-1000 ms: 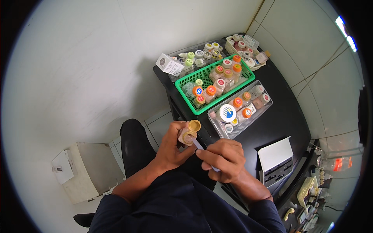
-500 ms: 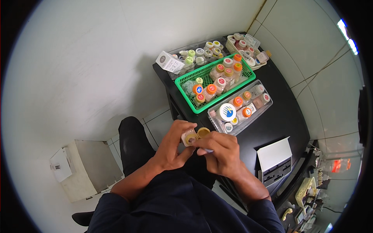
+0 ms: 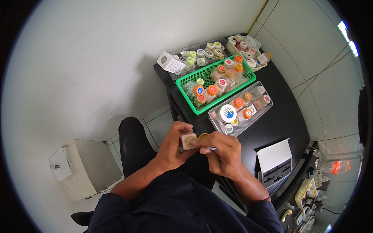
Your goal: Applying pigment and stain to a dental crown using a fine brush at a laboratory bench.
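Note:
My left hand [image 3: 173, 143] grips a small pale bottle [image 3: 186, 139] lying sideways above my lap. The fingers of my right hand [image 3: 220, 152] pinch a yellow cap [image 3: 202, 136] at the bottle's mouth, and a thin tool is partly hidden under that palm. Both hands meet at the near edge of a black table [image 3: 285, 116]. Just beyond them stands a clear tray [image 3: 261, 111] of small bottles with orange and white caps.
A green basket [image 3: 186, 101] of capped bottles sits behind the clear tray, with two more clear trays of jars [image 3: 202, 54] at the back. A white box [image 3: 170, 62] stands at the far left corner and a white card device [image 3: 274, 157] sits at my right.
The bottle has been tipped from upright to sideways and lowered toward my lap. My right hand has closed in on its yellow cap.

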`<state>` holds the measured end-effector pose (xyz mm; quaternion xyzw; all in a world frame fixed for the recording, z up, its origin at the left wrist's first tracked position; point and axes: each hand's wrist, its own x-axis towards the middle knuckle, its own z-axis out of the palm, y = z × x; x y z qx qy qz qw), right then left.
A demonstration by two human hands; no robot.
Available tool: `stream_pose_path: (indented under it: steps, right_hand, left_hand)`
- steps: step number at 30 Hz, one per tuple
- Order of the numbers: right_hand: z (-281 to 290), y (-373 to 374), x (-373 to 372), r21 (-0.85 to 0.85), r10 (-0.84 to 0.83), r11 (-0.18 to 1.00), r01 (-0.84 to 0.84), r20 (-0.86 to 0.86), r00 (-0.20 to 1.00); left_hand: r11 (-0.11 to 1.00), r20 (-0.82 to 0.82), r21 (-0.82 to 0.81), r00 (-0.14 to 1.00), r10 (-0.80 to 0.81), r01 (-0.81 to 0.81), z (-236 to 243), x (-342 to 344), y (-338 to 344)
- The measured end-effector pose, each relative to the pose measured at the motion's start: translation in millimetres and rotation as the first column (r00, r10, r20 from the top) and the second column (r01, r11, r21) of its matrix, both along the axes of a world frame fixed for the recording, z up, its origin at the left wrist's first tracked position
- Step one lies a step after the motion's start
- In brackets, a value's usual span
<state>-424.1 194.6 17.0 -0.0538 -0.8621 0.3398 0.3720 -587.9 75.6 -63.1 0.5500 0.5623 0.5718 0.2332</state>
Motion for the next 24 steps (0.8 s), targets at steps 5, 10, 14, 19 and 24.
stream_pose_path:
  steps: [5, 10, 14, 19, 24]
  right_hand:
    - [5.9, -2.7, -1.1, 0.069, -0.028, 0.997, 0.028, -0.007, 1.000]
    - [12.3, 0.2, 0.9, 0.065, -0.081, 0.995, 0.078, 0.046, 0.996]
    - [9.0, -4.3, 1.6, 0.153, -0.069, 0.984, 0.088, -0.122, 0.990]
    - [19.0, -0.7, 0.5, 0.296, -0.072, 0.952, 0.079, -0.035, 0.997]
    - [15.6, 0.1, 3.9, 0.307, -0.065, 0.949, 0.074, -0.039, 0.997]
  left_hand:
    - [0.999, 0.153, -0.025, 0.988, -0.025, 0.029, 4.3, -0.3, 0.7]
    - [0.999, -0.001, 0.046, 1.000, -0.015, 0.015, 12.3, 1.4, 3.6]
    - [0.996, -0.006, 0.087, 1.000, 0.012, -0.011, 12.8, 1.2, 4.1]
    - [0.992, 0.028, 0.123, 0.999, 0.021, -0.025, 11.6, -0.7, 4.0]
    - [0.992, 0.051, 0.119, 0.998, 0.039, -0.045, 6.6, -4.5, 4.2]
